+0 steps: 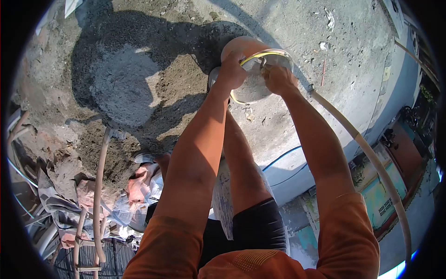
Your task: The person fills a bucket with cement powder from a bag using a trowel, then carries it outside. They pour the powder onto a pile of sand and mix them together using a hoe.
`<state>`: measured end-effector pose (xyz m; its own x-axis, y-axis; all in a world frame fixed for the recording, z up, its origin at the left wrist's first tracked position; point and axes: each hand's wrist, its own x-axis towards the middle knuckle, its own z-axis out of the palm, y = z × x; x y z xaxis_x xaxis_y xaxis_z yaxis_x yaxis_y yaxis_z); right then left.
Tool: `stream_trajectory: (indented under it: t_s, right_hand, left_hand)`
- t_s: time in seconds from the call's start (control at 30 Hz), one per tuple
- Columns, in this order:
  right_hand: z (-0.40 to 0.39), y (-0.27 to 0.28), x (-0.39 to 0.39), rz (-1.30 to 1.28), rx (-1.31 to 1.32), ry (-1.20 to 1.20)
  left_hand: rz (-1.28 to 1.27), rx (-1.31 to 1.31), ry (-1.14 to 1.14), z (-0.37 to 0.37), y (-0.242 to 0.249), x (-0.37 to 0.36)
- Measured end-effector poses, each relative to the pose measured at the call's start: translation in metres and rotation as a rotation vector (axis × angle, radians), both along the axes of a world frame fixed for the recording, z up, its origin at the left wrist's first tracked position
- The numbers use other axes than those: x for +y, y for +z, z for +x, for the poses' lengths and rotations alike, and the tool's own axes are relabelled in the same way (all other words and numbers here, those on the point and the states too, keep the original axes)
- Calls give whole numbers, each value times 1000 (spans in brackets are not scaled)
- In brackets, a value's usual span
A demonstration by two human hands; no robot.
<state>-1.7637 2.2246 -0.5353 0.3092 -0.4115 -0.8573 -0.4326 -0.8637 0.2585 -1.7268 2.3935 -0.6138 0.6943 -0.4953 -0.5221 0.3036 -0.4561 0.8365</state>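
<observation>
A round bucket [241, 44] with a pinkish wall and a yellow-and-white rim stands on the rough grey ground, tilted towards me. Grey material coats its inside. My left hand [233, 72] is closed around the rim on the left side, by the yellow edge. Over the bucket's mouth, my right hand [280, 80] is closed, fingertips pinched together near the inner wall. Whatever lies in those fingers is too small to make out. Part of a second rounded container [213, 76] shows behind my left wrist.
A heap of grey powder [123, 86] lies on brown sand [179, 83] to the left. One long wooden handle [341, 118] slants along the right; another wooden handle [100, 186] stands at lower left. Crumpled sacks and plastic [139, 186] lie beside my legs. A blue hose [281, 157] crosses the ground.
</observation>
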Motion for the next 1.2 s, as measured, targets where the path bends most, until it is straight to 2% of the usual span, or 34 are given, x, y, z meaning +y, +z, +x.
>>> stream_trajectory:
  t_s: [0.03, 0.13, 0.23, 0.3, 0.37, 0.4, 0.43, 0.47, 0.5, 0.53, 0.57, 0.6, 0.63, 0.67, 0.7, 0.73, 0.77, 0.83, 0.87, 0.9, 0.93, 0.97, 1.03, 1.07, 1.1, 1.13, 1.17, 1.2]
  right_hand:
    - [4, 14, 5, -8, -81, -83]
    - [-39, -18, -11, -140, -200, -180]
    - [-64, -56, 6, -60, -266, -68]
    - [-46, -63, 2, 202, -4, -392]
    - [-15, 1, 11, 353, -20, -701]
    - [-30, -13, 11, 325, -218, -671]
    - [-47, -26, 18, 85, -434, -571]
    - [-43, -10, 23, -14, -444, -664]
    - [-49, -11, 20, -60, -366, -694]
    - [-68, -30, 22, -58, -343, -717]
    - [-99, -63, 26, 63, -250, -694]
    - [-111, -68, 25, 418, -279, -579]
    - [-110, -35, 27, 578, -274, -967]
    - [-110, -22, 40, 548, -452, -894]
    - [-141, -69, 63, 453, -922, -668]
    - [-146, -52, 79, 364, -967, -737]
    - [-148, -24, 88, 277, -1014, -803]
    - [-153, 41, 88, 415, -693, -1280]
    - [-158, 67, 95, 504, -701, -1415]
    - [-175, 71, 106, 522, -779, -1394]
    - [-167, 104, 114, 552, -791, -1385]
    - [-169, 109, 126, 493, -813, -1203]
    - [-168, 111, 146, 530, -684, -1021]
    - [-158, 98, 186, 402, -721, -829]
    - [-148, 89, 215, 226, -784, -634]
    - [-102, 109, 226, 439, -632, -737]
    - [-132, 47, 240, 474, -720, -599]
    - [-103, 49, 264, 415, -652, -530]
  left_hand:
    - [2, 15, -3, -4, 0, 4]
    - [31, 65, 27, 4, -1, 3]
    - [35, 59, 44, 9, 0, -7]
    - [66, 62, 9, 7, -3, 0]
    - [62, 140, 14, 7, -13, 13]
    - [29, 222, 15, 6, -14, 22]
    - [-28, 309, 14, 5, -16, 23]
    - [-138, 355, 94, 0, -16, 23]
    - [-149, 454, 97, -3, -36, 32]
    - [-218, 510, 176, -4, -26, 29]
    - [-150, 505, 162, 0, -13, 30]
    - [-172, 482, 114, -2, -35, 43]
    - [-180, 453, 78, -4, -64, 55]
    - [-195, 445, 71, -3, -80, 59]
    - [-191, 392, 73, -4, -90, 66]
    - [-176, 339, 76, -2, -91, 74]
    - [-169, 328, 77, 3, -80, 79]
    - [-287, 333, 145, 7, -40, 82]
    - [-277, 423, 194, 3, -34, 99]
    - [-198, 399, 274, -2, 4, 113]
    - [-140, 334, 208, -8, 35, 137]
    - [-101, 310, 228, -26, 58, 174]
    - [49, 344, 373, -105, 75, 264]
    - [334, 295, 296, -140, 99, 301]
    - [606, 119, 102, -188, 116, 347]
    - [504, 116, 386, -265, 113, 397]
    - [946, 206, -128, -254, 163, 401]
    - [941, 339, 6, -264, 221, 425]
